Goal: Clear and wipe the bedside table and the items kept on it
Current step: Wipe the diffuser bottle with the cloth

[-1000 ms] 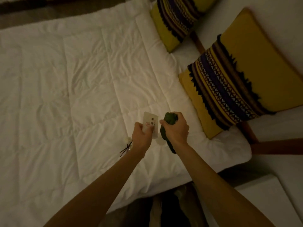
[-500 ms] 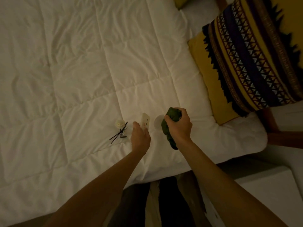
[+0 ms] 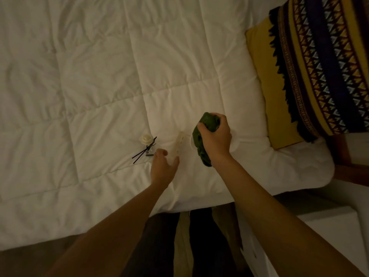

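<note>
Head camera looks down on a small white rectangular remote control [image 3: 179,144] lying on the white quilted duvet [image 3: 99,76], just ahead of the left hand [image 3: 162,166], whose loosely spread fingers sit at its near end; whether they touch it I cannot tell. Just right of the remote, the right hand [image 3: 216,139] grips a bunched dark green cloth [image 3: 201,144]. Left of the left hand lies a small reed diffuser with black sticks and a white rose [image 3: 146,145]. Beyond the right hand leans a yellow cushion with dark patterned bands [image 3: 311,72].
</note>
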{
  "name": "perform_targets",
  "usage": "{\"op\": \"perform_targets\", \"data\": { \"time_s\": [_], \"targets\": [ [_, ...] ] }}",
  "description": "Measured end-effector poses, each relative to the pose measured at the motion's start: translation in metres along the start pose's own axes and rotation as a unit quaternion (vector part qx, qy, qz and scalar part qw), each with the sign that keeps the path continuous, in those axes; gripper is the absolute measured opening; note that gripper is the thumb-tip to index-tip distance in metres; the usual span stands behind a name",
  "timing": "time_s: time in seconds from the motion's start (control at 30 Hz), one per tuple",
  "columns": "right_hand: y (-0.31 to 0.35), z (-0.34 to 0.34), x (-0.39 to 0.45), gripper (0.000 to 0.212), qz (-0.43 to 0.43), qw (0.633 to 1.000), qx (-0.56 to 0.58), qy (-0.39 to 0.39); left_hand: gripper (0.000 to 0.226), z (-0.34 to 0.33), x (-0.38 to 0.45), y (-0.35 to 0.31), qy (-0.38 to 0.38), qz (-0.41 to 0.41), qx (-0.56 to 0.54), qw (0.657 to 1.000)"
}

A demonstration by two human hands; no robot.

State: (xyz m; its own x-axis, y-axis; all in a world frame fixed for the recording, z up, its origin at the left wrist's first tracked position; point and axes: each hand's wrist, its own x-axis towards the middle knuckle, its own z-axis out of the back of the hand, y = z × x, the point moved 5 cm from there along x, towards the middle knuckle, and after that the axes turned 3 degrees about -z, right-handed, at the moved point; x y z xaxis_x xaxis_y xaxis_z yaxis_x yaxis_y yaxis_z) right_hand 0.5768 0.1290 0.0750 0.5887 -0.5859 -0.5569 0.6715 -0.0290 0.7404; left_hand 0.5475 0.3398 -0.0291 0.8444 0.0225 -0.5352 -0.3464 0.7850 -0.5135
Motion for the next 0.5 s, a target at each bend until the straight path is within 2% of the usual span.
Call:
{"op": "perform_targets", "data": {
  "time_s": [0.17, 0.27, 0.37, 0.5],
  "targets": [
    [0.016, -0.024, -0.007, 0.038, 0.007, 1.000, -0.004, 0.028, 0.029, 0.038, -0.017, 0.035, -0.053, 0.064, 0.021, 0.996],
    [0.014, -0.041, -0.011, 0.052, -0.016, 0.998, 0.005, 0.059, 0.038, 0.059, -0.013, 0.053, -0.123, 0.096, -0.012, 0.988],
    [0.003, -0.057, -0.014, 0.068, -0.046, 0.995, 0.019, 0.090, 0.061, 0.064, 0.008, 0.057, -0.108, 0.032, -0.056, 0.992],
    [-0.010, -0.068, -0.022, 0.074, -0.090, 0.988, 0.029, 0.122, 0.037, 0.065, 0.036, 0.048, -0.075, -0.042, -0.118, 0.989]
  ]
}}
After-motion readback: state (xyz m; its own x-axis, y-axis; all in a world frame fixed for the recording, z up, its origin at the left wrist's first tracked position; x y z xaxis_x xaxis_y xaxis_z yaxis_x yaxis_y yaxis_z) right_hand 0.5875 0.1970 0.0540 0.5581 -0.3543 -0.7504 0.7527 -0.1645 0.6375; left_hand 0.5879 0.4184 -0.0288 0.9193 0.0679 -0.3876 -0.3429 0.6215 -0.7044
